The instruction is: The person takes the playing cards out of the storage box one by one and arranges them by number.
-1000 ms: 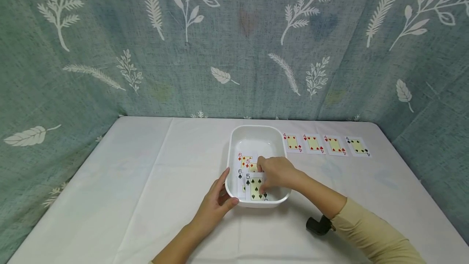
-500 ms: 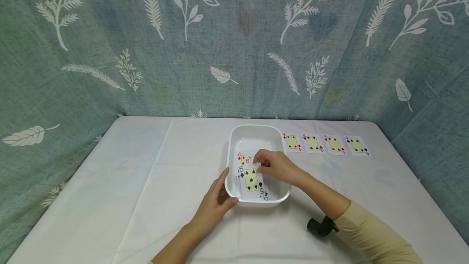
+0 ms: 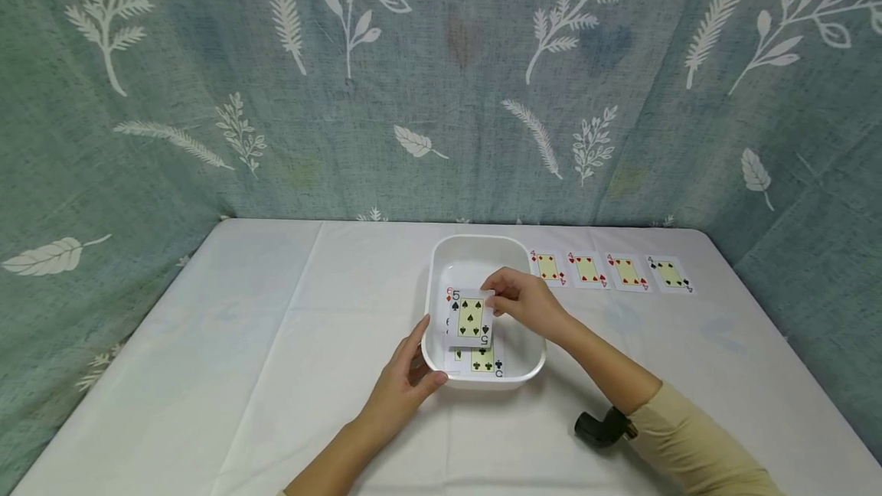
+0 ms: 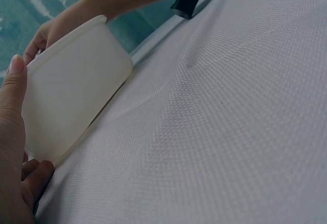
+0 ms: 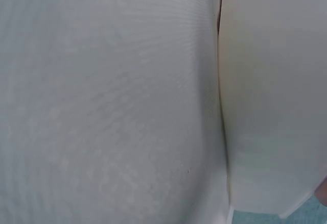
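Observation:
In the head view my right hand (image 3: pixel 525 299) pinches the right edge of a five of spades playing card (image 3: pixel 471 320), raised over the inside of a white plastic tub (image 3: pixel 482 384). Under it lie more playing cards, partly hidden; a five of clubs (image 3: pixel 485 366) shows its lower half, and a red six peeks out at the left. My left hand (image 3: pixel 403 381) holds the tub's near left corner. The left wrist view shows the thumb at the rim and fingers low against the tub wall (image 4: pixel 76 86). Only the tub's outer side (image 5: pixel 276 91) fills the right wrist view's right part.
A row of several fours lies right of the tub, from the four of diamonds (image 3: pixel 548 267) to a black four (image 3: pixel 670 275). A black wrist device (image 3: pixel 602 428) sits at the right forearm. A leaf-patterned curtain (image 3: pixel 441 98) rises behind the white-covered table (image 3: pixel 331 266).
My right hand has picked the five of spades off the cards in the tub and lifted it up and away from the near end. The left hand has stayed at the corner.

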Action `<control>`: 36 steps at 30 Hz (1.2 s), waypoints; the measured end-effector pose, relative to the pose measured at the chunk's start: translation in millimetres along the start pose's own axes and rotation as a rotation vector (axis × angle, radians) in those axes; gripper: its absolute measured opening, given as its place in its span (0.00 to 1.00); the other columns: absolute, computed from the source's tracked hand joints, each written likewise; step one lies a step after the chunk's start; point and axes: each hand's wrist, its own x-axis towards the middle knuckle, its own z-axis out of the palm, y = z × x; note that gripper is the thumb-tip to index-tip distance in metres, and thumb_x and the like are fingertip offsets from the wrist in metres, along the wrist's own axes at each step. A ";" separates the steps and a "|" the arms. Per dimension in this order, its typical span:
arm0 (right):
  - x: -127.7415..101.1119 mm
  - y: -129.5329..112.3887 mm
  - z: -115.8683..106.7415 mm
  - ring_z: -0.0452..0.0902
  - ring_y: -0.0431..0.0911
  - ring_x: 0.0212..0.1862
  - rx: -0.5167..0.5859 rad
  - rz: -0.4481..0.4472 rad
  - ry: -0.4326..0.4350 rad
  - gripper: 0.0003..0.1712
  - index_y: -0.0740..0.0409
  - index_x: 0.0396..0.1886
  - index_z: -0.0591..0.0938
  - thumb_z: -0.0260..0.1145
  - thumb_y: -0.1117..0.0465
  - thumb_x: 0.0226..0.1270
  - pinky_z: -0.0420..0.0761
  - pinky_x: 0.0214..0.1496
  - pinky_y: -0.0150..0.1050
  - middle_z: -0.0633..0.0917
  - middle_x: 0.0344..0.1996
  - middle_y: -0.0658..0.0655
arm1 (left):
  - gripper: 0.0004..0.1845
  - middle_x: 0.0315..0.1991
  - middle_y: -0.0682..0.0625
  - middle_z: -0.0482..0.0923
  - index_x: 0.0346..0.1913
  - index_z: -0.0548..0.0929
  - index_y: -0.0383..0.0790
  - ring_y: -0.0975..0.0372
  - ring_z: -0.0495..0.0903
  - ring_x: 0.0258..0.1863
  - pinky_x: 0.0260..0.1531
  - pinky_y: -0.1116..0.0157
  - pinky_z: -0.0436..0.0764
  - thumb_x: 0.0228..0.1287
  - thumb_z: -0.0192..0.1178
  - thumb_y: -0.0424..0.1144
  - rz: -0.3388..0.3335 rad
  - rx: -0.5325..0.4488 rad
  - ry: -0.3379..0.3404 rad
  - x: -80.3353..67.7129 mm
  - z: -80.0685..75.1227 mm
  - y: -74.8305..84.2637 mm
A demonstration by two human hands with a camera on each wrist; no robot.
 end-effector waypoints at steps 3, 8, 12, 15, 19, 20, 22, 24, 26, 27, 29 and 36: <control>0.1 0.9 -1.4 0.83 0.51 0.32 0.027 0.005 0.012 0.10 0.64 0.43 0.80 0.65 0.69 0.62 0.86 0.37 0.48 0.84 0.32 0.61 | 0.44 0.62 0.40 0.65 0.75 0.52 0.52 0.49 0.74 0.58 0.57 0.62 0.77 0.59 0.64 0.37 0.000 -0.007 -0.004 -0.3 -0.4 1.4; -0.1 1.3 -5.3 0.82 0.49 0.31 0.040 0.013 0.017 0.11 0.65 0.44 0.79 0.64 0.69 0.63 0.86 0.36 0.47 0.83 0.33 0.62 | 0.43 0.62 0.40 0.65 0.75 0.52 0.51 0.50 0.74 0.58 0.57 0.63 0.77 0.60 0.64 0.37 -0.004 -0.003 -0.008 -0.6 -0.4 3.1; 0.0 -2.7 -11.4 0.82 0.49 0.32 0.066 0.030 0.032 0.11 0.66 0.45 0.79 0.65 0.70 0.62 0.87 0.34 0.41 0.82 0.34 0.63 | 0.44 0.61 0.41 0.66 0.75 0.52 0.52 0.50 0.75 0.58 0.57 0.63 0.77 0.59 0.64 0.37 -0.010 0.007 -0.002 -1.0 -0.3 3.0; 0.0 -7.1 -18.0 0.83 0.50 0.33 0.087 0.038 0.049 0.12 0.67 0.45 0.79 0.65 0.71 0.62 0.87 0.34 0.39 0.81 0.35 0.64 | 0.44 0.61 0.41 0.66 0.75 0.52 0.53 0.50 0.75 0.58 0.58 0.63 0.77 0.59 0.64 0.37 -0.017 0.005 0.001 -1.2 -0.4 3.4; -1.7 -13.5 -28.8 0.82 0.48 0.34 0.084 0.026 0.078 0.12 0.67 0.46 0.79 0.65 0.71 0.62 0.87 0.34 0.38 0.81 0.36 0.64 | 0.44 0.62 0.41 0.65 0.75 0.52 0.53 0.50 0.75 0.57 0.57 0.63 0.77 0.59 0.64 0.37 -0.019 -0.010 -0.001 -1.3 -0.9 4.2; -2.2 -14.6 -31.5 0.82 0.47 0.34 0.083 0.020 0.086 0.12 0.67 0.46 0.79 0.65 0.71 0.61 0.87 0.34 0.38 0.82 0.36 0.64 | 0.44 0.61 0.41 0.66 0.74 0.52 0.53 0.50 0.75 0.57 0.57 0.63 0.77 0.59 0.65 0.37 -0.018 -0.011 0.000 -1.1 -1.0 4.3; -3.7 -16.3 -36.6 0.82 0.45 0.33 0.085 0.016 0.100 0.12 0.66 0.46 0.79 0.65 0.70 0.62 0.87 0.35 0.38 0.81 0.37 0.64 | 0.44 0.62 0.41 0.66 0.74 0.52 0.53 0.51 0.75 0.57 0.57 0.64 0.77 0.59 0.65 0.37 -0.013 -0.012 0.001 -1.0 -1.1 4.1; -5.6 -16.9 -41.3 0.81 0.43 0.32 0.091 0.015 0.111 0.12 0.66 0.46 0.78 0.65 0.70 0.62 0.87 0.35 0.39 0.81 0.37 0.64 | 0.44 0.62 0.41 0.65 0.74 0.53 0.52 0.51 0.75 0.57 0.57 0.64 0.77 0.59 0.65 0.37 -0.010 -0.010 0.001 -0.8 -0.9 3.9; -7.4 -17.4 -46.0 0.81 0.42 0.31 0.093 0.017 0.121 0.13 0.66 0.46 0.78 0.64 0.70 0.62 0.87 0.35 0.39 0.81 0.38 0.65 | 0.44 0.62 0.41 0.66 0.74 0.53 0.51 0.51 0.75 0.57 0.57 0.64 0.77 0.59 0.65 0.37 -0.010 -0.008 0.002 -0.8 -0.8 4.0; -8.4 -17.6 -48.4 0.81 0.41 0.32 0.093 0.020 0.124 0.13 0.66 0.47 0.78 0.64 0.70 0.63 0.87 0.35 0.39 0.81 0.38 0.65 | 0.44 0.62 0.41 0.65 0.75 0.52 0.50 0.51 0.75 0.57 0.57 0.64 0.77 0.59 0.65 0.37 -0.010 -0.010 0.001 -0.9 -0.7 3.9; -10.4 -17.7 -53.1 0.81 0.41 0.32 0.092 0.021 0.134 0.13 0.67 0.47 0.78 0.64 0.70 0.63 0.87 0.36 0.38 0.81 0.39 0.66 | 0.44 0.62 0.42 0.65 0.75 0.52 0.50 0.51 0.75 0.57 0.57 0.63 0.77 0.59 0.65 0.37 -0.013 -0.011 0.000 -1.0 -0.6 3.8; -18.8 -16.6 -70.0 0.81 0.40 0.33 0.084 0.029 0.164 0.15 0.69 0.49 0.77 0.64 0.69 0.63 0.87 0.37 0.37 0.81 0.38 0.68 | 0.44 0.62 0.41 0.65 0.75 0.52 0.49 0.51 0.75 0.57 0.57 0.62 0.77 0.58 0.65 0.37 -0.013 -0.011 0.002 -0.6 -0.7 3.5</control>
